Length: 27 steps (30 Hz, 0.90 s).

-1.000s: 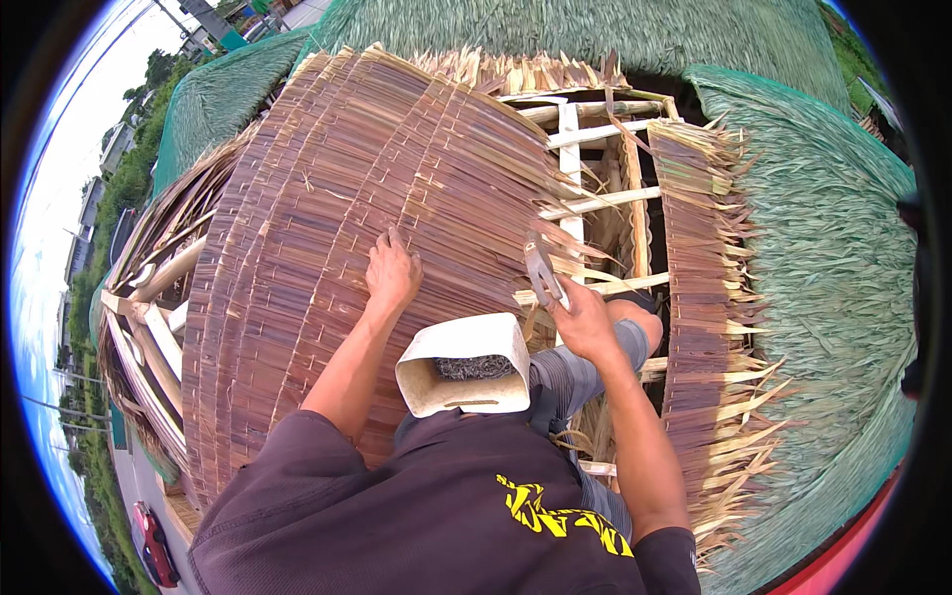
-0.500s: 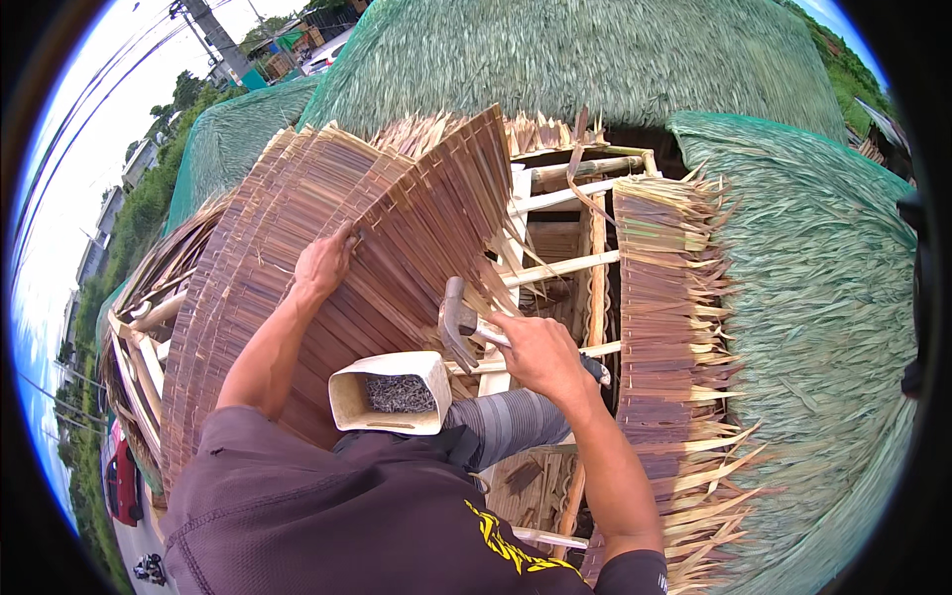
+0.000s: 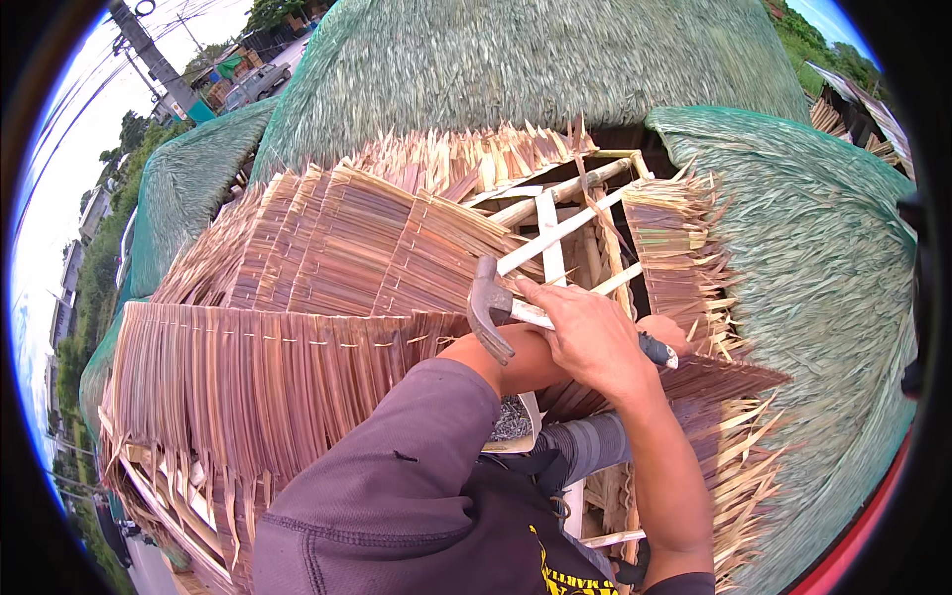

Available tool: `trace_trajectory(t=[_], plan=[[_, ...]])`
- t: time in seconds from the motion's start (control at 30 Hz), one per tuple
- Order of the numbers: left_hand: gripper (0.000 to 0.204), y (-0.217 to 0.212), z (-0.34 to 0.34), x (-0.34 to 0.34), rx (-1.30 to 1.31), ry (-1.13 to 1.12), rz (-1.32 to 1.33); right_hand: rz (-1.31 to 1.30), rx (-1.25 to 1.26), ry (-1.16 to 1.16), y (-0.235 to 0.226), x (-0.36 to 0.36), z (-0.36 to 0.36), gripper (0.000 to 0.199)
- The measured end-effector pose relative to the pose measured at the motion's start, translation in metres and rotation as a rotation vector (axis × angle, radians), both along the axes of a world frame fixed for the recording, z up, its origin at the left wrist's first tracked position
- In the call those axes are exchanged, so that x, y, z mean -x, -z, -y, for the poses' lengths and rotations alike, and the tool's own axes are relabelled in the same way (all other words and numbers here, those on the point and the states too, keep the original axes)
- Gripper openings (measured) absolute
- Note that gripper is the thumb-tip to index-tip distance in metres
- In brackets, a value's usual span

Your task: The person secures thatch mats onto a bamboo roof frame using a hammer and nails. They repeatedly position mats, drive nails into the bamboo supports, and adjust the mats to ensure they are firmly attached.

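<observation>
My right hand [image 3: 592, 337] is closed around the handle of a claw hammer [image 3: 491, 302], its metal head pointing left. Beneath it my left forearm crosses to the right, and my left hand [image 3: 664, 333] is partly hidden behind the hammer grip. Its fingers appear curled at the upper edge of a long brown palm-leaf thatch panel [image 3: 268, 367], which runs sideways under my arms to a pointed right end. Against my lap sits a whitish plastic container [image 3: 531, 421] of small nails [image 3: 511, 420], mostly covered by my left arm.
Brown thatch rows [image 3: 352, 238] overlap at the left. Open pale wooden and bamboo framing [image 3: 560, 238] shows gaps below. Another thatch strip [image 3: 684, 258] lies at right, beside green netted thatch roofs [image 3: 813, 278]. A utility pole [image 3: 154, 59] and road stand beyond.
My left hand has moved from the left to the right, beneath my right arm. The thatch panel has swung round to lie sideways across me. The hammer stays in my right hand.
</observation>
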<state>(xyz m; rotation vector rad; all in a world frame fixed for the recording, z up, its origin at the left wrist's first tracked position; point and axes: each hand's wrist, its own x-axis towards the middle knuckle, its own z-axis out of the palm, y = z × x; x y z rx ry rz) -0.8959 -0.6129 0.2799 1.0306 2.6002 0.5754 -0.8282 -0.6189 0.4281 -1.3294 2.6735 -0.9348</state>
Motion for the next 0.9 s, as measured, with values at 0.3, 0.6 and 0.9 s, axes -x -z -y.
trace_trajectory(t=[0.3,0.6,0.9], plan=[[0.019,0.016,-0.178,-0.016,0.163,0.407,-0.055,0.457,0.051,0.011,0.003,0.048,-0.067,0.043],[0.018,0.038,-0.350,-0.074,0.268,0.738,-0.170,0.700,-0.131,0.338,0.016,0.057,-0.253,0.039],[0.020,0.088,-0.258,-0.212,-0.293,0.594,-0.312,0.931,-0.258,-0.155,0.172,-0.021,-0.182,0.041]])
